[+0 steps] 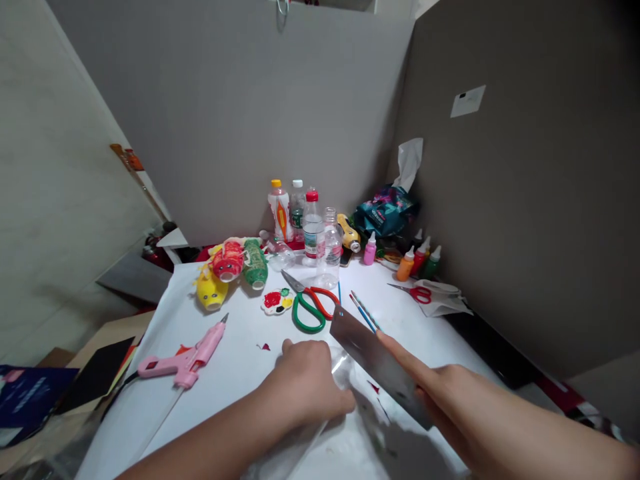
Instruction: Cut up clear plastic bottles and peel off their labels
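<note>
My left hand (313, 380) is closed around a clear plastic bottle (343, 363) that lies on the white-covered table. Much of the bottle is hidden under the hand and forearm. My right hand (437, 387) grips a cleaver (373, 357), its index finger stretched along the blade. The blade is tilted, just to the right of the bottle; whether they touch, I cannot tell. Beyond my hands lie large scissors (311, 307) with one red and one green handle, and thin paintbrushes (363, 312). Small dark red scraps (373, 387) are scattered near the blade.
A pink glue gun (187, 360) lies at left. Painted bottle animals (213, 290) and a paint palette (277, 301) sit behind it. Several bottles (313, 230) stand at the back. Paint bottles (405, 265), small red-handled scissors (420, 293) and a tissue pack (385, 212) are at right.
</note>
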A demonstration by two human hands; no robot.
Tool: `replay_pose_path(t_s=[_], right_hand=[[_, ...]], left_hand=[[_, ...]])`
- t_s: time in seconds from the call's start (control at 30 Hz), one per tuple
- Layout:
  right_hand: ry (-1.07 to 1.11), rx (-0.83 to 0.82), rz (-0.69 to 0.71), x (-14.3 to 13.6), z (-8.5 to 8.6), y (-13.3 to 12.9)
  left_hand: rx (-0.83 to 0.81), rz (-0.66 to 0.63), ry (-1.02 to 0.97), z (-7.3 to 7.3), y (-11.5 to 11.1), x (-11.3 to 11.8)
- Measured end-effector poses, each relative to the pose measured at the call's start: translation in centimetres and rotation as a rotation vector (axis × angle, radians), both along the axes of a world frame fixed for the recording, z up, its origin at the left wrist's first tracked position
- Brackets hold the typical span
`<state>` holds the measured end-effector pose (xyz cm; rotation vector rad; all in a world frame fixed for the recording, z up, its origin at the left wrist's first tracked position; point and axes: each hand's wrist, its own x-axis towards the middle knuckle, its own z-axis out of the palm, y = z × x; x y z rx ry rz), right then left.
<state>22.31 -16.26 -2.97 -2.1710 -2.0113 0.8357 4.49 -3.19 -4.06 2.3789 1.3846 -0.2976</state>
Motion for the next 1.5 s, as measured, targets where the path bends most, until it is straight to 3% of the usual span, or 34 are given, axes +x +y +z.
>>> replay_pose_path(t_s=[0.07, 0.13, 0.23, 0.3, 0.37, 0.57, 0.63, 0.7, 0.9, 1.0, 1.17, 1.23, 1.3, 1.5], right_hand=[[-0.085, -0.03, -0.009, -0.2, 1.1, 0.4], [-0.146, -0.035, 0.045, -1.0, 2.5, 2.7], [-0.113, 0.116, 0.177, -2.4, 3.7, 7.0], [-0.1, 0.18, 0.196, -3.0, 3.7, 8.5], [-0.104, 0.187, 0.185, -3.0, 3.2, 8.0], [-0.153, -0.045, 0.025, -0.8, 2.1, 0.5], [-0.177, -0.054, -0.008, -0.4, 2.3, -0.3], [-0.173, 0.001, 0.029, -0.7, 2.8, 0.8], [-0.174, 0.17, 0.231, -3.4, 3.5, 7.7], [-0.221, 0.163, 0.227, -3.5, 3.0, 7.0], [-0.204, -0.113, 0.071, -1.8, 2.4, 1.3], [-0.224, -0.151, 0.032, -1.7, 2.5, 0.3], [-0.279, -0.117, 0.067, -2.1, 2.8, 0.9], [-0.283, 0.174, 0.265, -3.7, 3.7, 7.0]], left_hand=[[0.013, -0.005, 0.003, 0.0, -0.2, 0.1], [0.02, -0.007, 0.009, -0.1, -0.3, 0.2], [0.024, 0.006, 0.018, -0.1, -0.4, 0.3], [0.023, 0.016, 0.023, -0.1, -0.4, 0.2], [0.025, 0.007, 0.022, 0.0, -0.3, 0.0], [0.034, -0.038, 0.015, 0.1, -0.4, -0.1], [0.039, -0.041, 0.013, 0.0, -0.5, 0.0], [0.046, -0.04, 0.012, -0.1, -0.5, 0.1], [0.053, 0.0, 0.015, -0.4, -0.5, 0.0], [0.045, -0.005, 0.008, -0.2, -0.4, -0.1], [0.029, -0.004, 0.014, -0.1, -0.3, 0.0], [0.031, -0.007, 0.009, -0.1, -0.3, 0.1], [0.038, -0.01, 0.003, 0.0, -0.5, 0.2], [0.076, -0.034, 0.003, -0.1, -0.4, 0.5]])
